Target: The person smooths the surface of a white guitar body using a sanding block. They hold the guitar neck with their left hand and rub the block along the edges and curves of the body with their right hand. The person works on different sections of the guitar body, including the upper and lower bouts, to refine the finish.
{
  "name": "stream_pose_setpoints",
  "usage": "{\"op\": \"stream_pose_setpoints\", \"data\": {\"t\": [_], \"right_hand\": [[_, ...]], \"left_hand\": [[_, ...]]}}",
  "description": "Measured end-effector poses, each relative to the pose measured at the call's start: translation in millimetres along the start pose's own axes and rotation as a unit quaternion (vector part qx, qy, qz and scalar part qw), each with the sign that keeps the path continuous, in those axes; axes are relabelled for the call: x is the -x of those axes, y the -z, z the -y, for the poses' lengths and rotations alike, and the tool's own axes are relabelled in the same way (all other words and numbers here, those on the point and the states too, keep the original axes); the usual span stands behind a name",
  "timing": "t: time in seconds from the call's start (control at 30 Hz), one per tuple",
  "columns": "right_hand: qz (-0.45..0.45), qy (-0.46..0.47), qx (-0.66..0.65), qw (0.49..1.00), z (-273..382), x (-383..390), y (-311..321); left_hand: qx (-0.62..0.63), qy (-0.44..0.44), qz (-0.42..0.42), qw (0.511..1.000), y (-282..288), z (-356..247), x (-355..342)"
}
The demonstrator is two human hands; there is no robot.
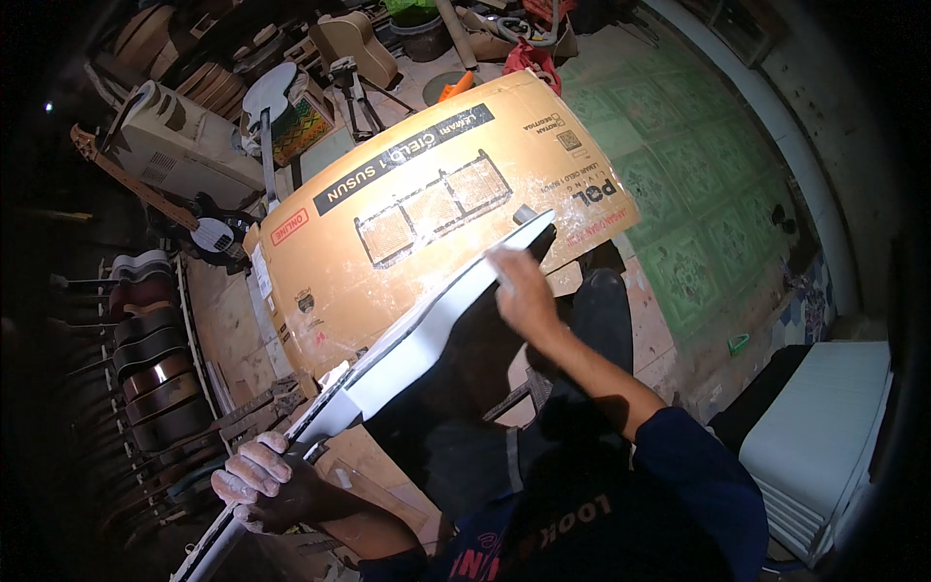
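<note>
A guitar [417, 335] with a whitish, unpainted-looking side lies slanted across my lap, its body edge toward me and its neck running to the lower left. My left hand [257, 482], dusted white, is wrapped around the neck. At the far upper end of the body, my right hand [524, 296] is closed with its fingers pressed at the rim. The right fingertips are blurred, and whatever may be under them is hidden. Just beyond the guitar lies a large flattened cardboard sheet [339, 276], with a small dark cylindrical piece [525, 213] on it.
Several guitar bodies [150, 378] stand in a rack at the left. A dark electric guitar [215, 236] and a pale-bodied guitar [272, 92] lean beyond it. An orange tool [456, 87] lies behind the cardboard. Green patterned tiles [669, 194] and a white plastic chair [824, 427] are at the right.
</note>
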State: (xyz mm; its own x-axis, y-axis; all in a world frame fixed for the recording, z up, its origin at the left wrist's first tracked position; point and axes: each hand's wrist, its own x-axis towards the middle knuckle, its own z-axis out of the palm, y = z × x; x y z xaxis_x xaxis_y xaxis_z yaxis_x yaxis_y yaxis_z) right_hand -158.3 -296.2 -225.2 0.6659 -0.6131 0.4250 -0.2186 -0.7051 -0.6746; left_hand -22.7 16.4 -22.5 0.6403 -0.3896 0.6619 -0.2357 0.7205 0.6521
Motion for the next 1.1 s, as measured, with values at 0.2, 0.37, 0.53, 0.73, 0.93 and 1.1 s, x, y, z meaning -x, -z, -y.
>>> {"op": "stream_pose_setpoints", "data": {"t": [0.2, 0.37, 0.53, 0.73, 0.93, 1.1], "right_hand": [[0.0, -0.064, 0.004, 0.998, -10.3, -6.4, 9.7], [0.07, 0.026, -0.051, 0.996, 54.8, 14.7, 5.3], [0.036, 0.01, -0.004, 0.999, 51.7, 12.7, 0.0], [0.04, -0.02, 0.005, 0.999, 56.1, 9.2, 5.4], [0.069, -0.004, -0.027, 0.997, 58.2, 6.8, 13.6], [0.068, 0.034, -0.123, 0.989, 79.5, 14.9, 12.6]], "left_hand": [[-0.008, 0.004, 0.01, 1.0, 4.5, -2.4, 3.2], [-0.011, -0.007, -0.005, 1.0, 3.4, -2.4, 8.2], [-0.006, 0.007, 0.013, 1.0, 6.7, -3.4, 5.9], [-0.011, 0.0, 0.009, 1.0, 3.2, -4.0, 8.0], [-0.002, 0.006, 0.02, 1.0, 1.7, -3.8, 5.7], [0.0, -0.027, -0.028, 0.999, -1.1, 0.0, 6.6]]}}
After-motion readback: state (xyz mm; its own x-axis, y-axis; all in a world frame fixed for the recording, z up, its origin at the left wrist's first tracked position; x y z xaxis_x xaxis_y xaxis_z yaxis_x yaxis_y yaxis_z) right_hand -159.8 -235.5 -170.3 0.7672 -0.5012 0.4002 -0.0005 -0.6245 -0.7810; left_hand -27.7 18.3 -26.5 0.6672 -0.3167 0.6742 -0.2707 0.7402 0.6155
